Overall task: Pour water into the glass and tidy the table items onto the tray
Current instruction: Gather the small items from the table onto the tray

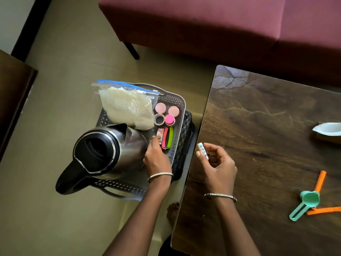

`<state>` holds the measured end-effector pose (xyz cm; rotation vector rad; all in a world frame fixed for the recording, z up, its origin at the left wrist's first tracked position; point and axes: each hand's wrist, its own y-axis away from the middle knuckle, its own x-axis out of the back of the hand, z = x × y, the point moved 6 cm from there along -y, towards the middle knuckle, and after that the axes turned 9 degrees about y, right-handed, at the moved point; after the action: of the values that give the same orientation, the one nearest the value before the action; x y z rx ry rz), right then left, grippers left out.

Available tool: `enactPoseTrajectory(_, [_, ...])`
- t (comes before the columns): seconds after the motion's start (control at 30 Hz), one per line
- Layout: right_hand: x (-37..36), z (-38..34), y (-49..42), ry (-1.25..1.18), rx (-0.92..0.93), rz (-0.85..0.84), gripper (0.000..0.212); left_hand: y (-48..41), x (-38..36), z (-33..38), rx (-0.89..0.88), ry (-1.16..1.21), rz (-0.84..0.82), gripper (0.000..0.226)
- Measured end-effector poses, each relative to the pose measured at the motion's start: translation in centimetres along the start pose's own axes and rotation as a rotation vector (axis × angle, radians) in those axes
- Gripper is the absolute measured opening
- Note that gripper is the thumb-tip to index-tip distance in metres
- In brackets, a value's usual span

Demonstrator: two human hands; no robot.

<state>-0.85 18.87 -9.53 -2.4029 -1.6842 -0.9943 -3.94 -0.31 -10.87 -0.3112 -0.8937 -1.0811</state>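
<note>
A grey perforated tray (pixel 178 106) rests on a dark stool beside the table. On it stand a steel kettle (pixel 108 150) with its lid open, a zip bag of white cloth (pixel 127 108), several small round pink pots (pixel 167 112), a tape ring (pixel 159 119) and pink and green clips (pixel 167 138). My left hand (pixel 156 157) reaches onto the tray, its fingertips on a small packet (pixel 159 134) by the clips. My right hand (pixel 215 163) holds a small white tube (pixel 203 150) above the table's left edge.
The dark wooden table (pixel 267 145) holds a teal clip (pixel 306 202) and orange clips (pixel 320 183) at the right, plus a white dish (pixel 328 129) at the far right edge. A maroon sofa (pixel 221 24) lies behind. My bare foot (pixel 172 211) is on the floor below the tray.
</note>
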Motion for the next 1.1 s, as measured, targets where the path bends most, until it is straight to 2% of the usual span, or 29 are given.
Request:
enactPoseTrajectory(0.13, [-0.8, -1.6, 0.5, 0.005, 0.066, -0.021, 0.018, 3.0, 2.4, -0.5, -0.032, 0.111, -0.009, 0.029])
enactPoseTrajectory(0.3, [-3.7, -4.2, 1.2, 0.102, 0.202, -0.074, 0.013, 6.2, 5.7, -2.2, 0.005, 0.141, 0.034, 0.022])
enactPoseTrajectory(0.47, [-8.3, -6.4, 1.9, 0.535, 0.512, -0.168, 0.015, 6.4, 6.7, -4.8, 0.137, 0.191, 0.052, 0.023])
enactPoseTrajectory(0.6, [-11.4, -6.7, 2.2, 0.876, 0.654, -0.204, 0.018, 5.8, 7.0, -6.0, 0.206, 0.233, 0.055, 0.021])
enactPoseTrajectory(0.77, [-13.4, -6.2, 2.0, 1.031, 0.658, -0.253, 0.021, 5.7, 7.1, -6.8, 0.235, 0.277, 0.037, 0.020])
enactPoseTrajectory(1.1, [-14.5, -5.6, 1.3, 1.098, 0.619, -0.203, 0.017, 6.0, 6.8, -7.0, 0.242, 0.304, 0.001, 0.022])
